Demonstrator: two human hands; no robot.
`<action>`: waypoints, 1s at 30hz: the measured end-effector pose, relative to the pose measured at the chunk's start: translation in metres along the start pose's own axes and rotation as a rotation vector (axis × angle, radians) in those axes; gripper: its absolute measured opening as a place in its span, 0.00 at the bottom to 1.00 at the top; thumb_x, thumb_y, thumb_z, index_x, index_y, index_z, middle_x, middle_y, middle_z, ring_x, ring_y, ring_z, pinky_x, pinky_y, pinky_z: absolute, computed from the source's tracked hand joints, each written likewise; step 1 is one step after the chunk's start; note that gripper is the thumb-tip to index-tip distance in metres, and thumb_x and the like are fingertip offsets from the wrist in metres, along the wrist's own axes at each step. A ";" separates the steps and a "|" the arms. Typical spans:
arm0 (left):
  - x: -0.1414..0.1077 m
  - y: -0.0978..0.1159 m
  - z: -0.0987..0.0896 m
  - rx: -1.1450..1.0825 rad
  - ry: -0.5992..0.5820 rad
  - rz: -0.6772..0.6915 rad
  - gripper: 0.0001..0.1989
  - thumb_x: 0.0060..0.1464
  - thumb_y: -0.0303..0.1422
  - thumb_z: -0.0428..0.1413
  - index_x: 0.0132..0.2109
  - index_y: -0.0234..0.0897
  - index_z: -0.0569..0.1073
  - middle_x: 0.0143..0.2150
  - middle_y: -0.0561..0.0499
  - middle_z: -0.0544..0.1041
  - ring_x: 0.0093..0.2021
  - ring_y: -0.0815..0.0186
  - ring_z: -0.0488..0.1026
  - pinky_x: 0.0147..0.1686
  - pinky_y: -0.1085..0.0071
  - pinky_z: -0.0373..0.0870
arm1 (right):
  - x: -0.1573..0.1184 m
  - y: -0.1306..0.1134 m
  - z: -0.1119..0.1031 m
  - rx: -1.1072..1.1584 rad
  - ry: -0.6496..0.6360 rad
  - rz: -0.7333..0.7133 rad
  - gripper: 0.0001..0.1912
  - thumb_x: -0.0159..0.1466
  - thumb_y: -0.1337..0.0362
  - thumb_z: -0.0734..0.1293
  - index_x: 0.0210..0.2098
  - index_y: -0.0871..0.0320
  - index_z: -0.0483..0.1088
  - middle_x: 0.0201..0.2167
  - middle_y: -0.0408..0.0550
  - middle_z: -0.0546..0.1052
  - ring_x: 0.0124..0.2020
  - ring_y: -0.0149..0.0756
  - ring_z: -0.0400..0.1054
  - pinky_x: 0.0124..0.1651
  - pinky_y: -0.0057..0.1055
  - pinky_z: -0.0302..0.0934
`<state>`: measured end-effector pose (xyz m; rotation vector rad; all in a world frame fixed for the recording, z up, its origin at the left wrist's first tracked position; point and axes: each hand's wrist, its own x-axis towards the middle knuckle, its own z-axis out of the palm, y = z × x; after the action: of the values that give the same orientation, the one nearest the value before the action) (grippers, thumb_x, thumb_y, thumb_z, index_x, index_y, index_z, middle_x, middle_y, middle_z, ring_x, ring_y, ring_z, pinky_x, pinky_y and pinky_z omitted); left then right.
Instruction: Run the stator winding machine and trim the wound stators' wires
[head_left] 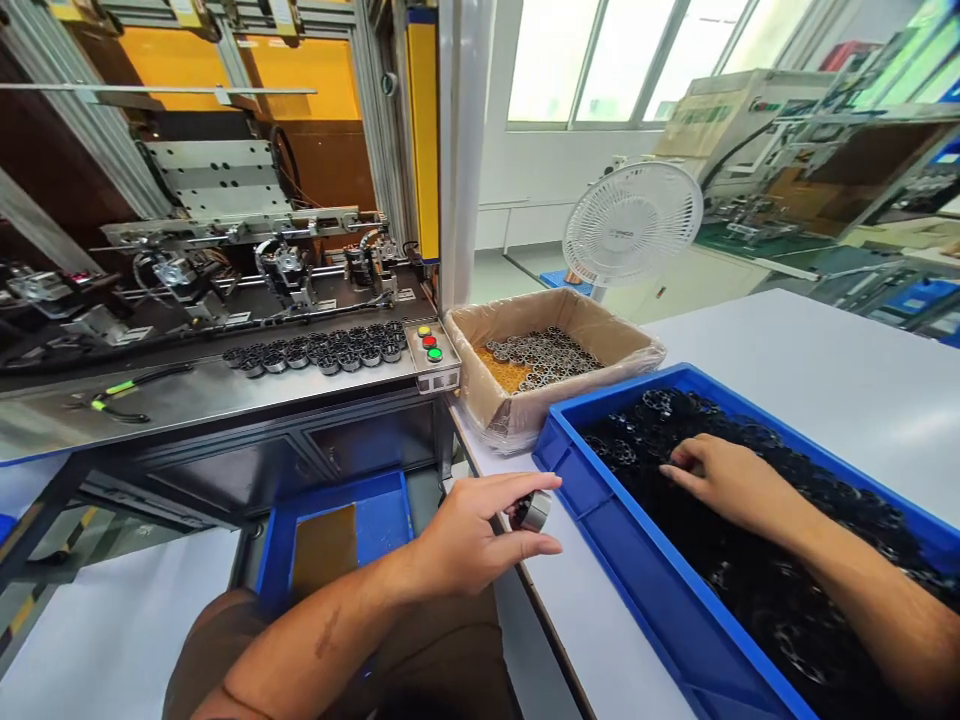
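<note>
Blue crate (592,490), black parts (765,590), white fan (634,225)

The left hand (469,535) covers part of the ring (535,511) it holds, the right hand's (724,478) grip is unclear among dark parts (660,403), picture edges crop the blue bin (637,550) and machine (217,175), and the fan's (634,215) lettering is too small to read

One held metal part (535,511), one parts-filled blue crate (637,555), one carton (536,412), one fan (634,225), three round buttons (429,342), one green-handled tool (121,387)
</note>
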<state>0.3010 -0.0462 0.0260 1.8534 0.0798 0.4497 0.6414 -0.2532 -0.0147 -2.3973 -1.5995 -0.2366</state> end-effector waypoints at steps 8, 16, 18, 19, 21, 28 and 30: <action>-0.002 -0.010 0.008 -0.312 0.031 -0.098 0.30 0.45 0.41 0.70 0.56 0.36 0.78 0.53 0.41 0.80 0.39 0.67 0.76 0.42 0.71 0.74 | -0.007 -0.119 -0.047 0.236 0.359 -0.111 0.08 0.67 0.60 0.69 0.44 0.54 0.75 0.33 0.44 0.83 0.27 0.33 0.79 0.31 0.22 0.73; 0.001 -0.008 0.030 -0.865 -0.050 -0.287 0.38 0.20 0.29 0.78 0.46 0.33 0.80 0.37 0.50 0.81 0.36 0.66 0.78 0.48 0.63 0.76 | -0.034 -0.209 -0.058 0.588 0.295 -0.356 0.11 0.67 0.73 0.64 0.47 0.57 0.72 0.41 0.51 0.75 0.43 0.33 0.73 0.44 0.26 0.72; 0.000 -0.005 0.032 -0.870 -0.054 -0.292 0.37 0.21 0.28 0.78 0.46 0.33 0.80 0.35 0.51 0.81 0.35 0.68 0.77 0.47 0.65 0.75 | -0.035 -0.209 -0.053 0.589 0.310 -0.371 0.13 0.66 0.76 0.64 0.47 0.59 0.72 0.40 0.51 0.74 0.44 0.34 0.72 0.44 0.27 0.72; 0.000 -0.004 0.033 -0.865 -0.052 -0.282 0.36 0.21 0.28 0.78 0.46 0.33 0.80 0.35 0.52 0.80 0.35 0.68 0.77 0.47 0.66 0.75 | -0.035 -0.209 -0.052 0.585 0.326 -0.376 0.13 0.65 0.78 0.64 0.47 0.60 0.71 0.40 0.51 0.73 0.45 0.34 0.71 0.45 0.28 0.71; -0.001 -0.002 0.033 -0.849 -0.049 -0.245 0.36 0.22 0.29 0.78 0.46 0.32 0.80 0.34 0.51 0.80 0.34 0.69 0.77 0.46 0.67 0.76 | -0.037 -0.207 -0.051 0.570 0.354 -0.396 0.15 0.64 0.80 0.64 0.48 0.61 0.71 0.40 0.52 0.73 0.45 0.35 0.71 0.46 0.30 0.71; -0.003 -0.004 0.030 -0.788 0.008 -0.195 0.36 0.24 0.28 0.78 0.47 0.31 0.80 0.37 0.48 0.81 0.37 0.66 0.78 0.45 0.67 0.76 | -0.040 -0.205 -0.050 0.480 0.335 -0.484 0.22 0.62 0.79 0.66 0.56 0.64 0.67 0.48 0.58 0.72 0.52 0.42 0.70 0.53 0.37 0.71; -0.004 -0.003 0.030 -0.783 0.016 -0.214 0.36 0.22 0.28 0.78 0.47 0.31 0.81 0.38 0.47 0.81 0.37 0.65 0.78 0.46 0.65 0.77 | -0.039 -0.204 -0.047 0.439 0.376 -0.518 0.25 0.61 0.80 0.67 0.57 0.63 0.66 0.49 0.57 0.72 0.52 0.41 0.70 0.54 0.36 0.71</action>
<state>0.3082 -0.0728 0.0141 1.0579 0.0950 0.2854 0.4386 -0.2269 0.0429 -1.4908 -1.8208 -0.3592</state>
